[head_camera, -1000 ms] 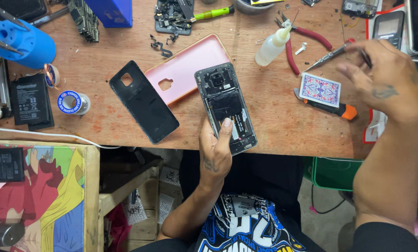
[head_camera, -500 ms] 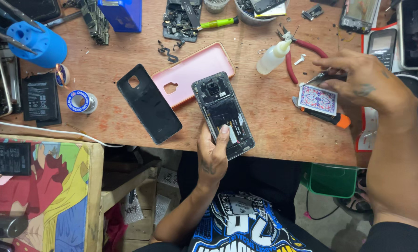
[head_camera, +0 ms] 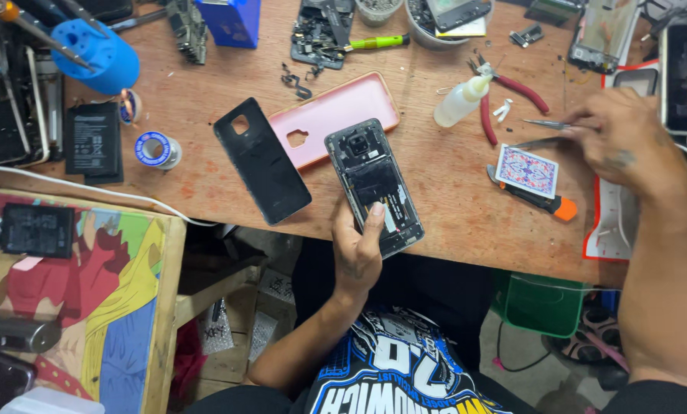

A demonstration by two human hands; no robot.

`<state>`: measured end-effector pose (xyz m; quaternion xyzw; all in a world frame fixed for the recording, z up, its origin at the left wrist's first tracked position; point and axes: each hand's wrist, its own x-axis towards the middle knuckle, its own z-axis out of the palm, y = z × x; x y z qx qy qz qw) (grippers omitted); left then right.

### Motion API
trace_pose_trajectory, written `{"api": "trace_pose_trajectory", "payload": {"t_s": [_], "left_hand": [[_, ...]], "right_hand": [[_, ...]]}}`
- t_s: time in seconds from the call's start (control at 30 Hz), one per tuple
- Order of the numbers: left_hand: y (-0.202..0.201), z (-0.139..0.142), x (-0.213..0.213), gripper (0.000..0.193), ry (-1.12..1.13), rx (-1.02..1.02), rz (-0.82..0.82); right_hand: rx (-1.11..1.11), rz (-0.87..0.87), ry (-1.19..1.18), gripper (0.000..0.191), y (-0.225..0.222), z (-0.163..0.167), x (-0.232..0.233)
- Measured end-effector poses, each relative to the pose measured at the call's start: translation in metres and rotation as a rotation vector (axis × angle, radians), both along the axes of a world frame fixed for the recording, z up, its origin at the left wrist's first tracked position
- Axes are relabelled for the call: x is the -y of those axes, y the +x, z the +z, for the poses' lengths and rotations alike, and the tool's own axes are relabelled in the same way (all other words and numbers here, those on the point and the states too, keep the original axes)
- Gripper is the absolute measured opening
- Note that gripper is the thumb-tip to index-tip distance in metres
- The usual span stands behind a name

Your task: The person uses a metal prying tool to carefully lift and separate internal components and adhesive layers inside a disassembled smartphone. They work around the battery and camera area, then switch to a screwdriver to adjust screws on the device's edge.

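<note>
Right hand [head_camera: 627, 142] now pinching tweezers [head_camera: 546, 124], prob.; left hand [head_camera: 356, 249] holds opened phone [head_camera: 374, 186] at desk edge.

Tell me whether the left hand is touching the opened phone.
Touching. The head view shows the left hand wrapped around the lower end of the opened phone, thumb lying across its exposed inside.

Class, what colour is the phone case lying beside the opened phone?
Pink phone case, clearest in the head view.
</note>
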<state>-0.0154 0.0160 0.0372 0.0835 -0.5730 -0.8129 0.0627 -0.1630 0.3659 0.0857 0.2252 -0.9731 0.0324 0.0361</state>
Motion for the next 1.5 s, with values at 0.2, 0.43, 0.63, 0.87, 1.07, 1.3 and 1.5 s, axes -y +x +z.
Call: {"api": "trace_pose_trajectory", "payload": {"t_s": [0.2,0.43,0.63,0.87,1.07,1.3,1.5], "left_hand": [[0.023,-0.007,0.006,0.028,0.077,0.009,0.151],[0.021,-0.005,0.033,0.030,0.017,0.043,0.187],[0.016,0.003,0.058,0.032,0.032,0.076,0.181],[0.010,-0.006,0.090,0.028,-0.018,0.160,0.258],[0.007,0.005,0.094,0.030,-0.024,0.150,0.211],[-0.012,0.012,0.069,0.030,-0.013,0.028,0.191],[-0.034,0.017,0.048,0.026,0.027,0.051,0.096]], "right_hand": [[0.143,-0.180,-0.457,0.024,0.051,0.044,0.069],[0.155,0.209,-0.483,0.047,0.035,0.000,0.223],[0.091,0.224,-0.342,0.018,0.009,-0.005,0.254],[0.182,0.119,-0.325,0.013,0.041,-0.003,0.230],[0.189,0.048,-0.401,0.017,0.060,-0.002,0.220],[0.304,0.075,-0.488,0.033,0.064,0.017,0.201],[0.553,-0.306,-0.713,0.035,0.065,0.018,0.196]]}}
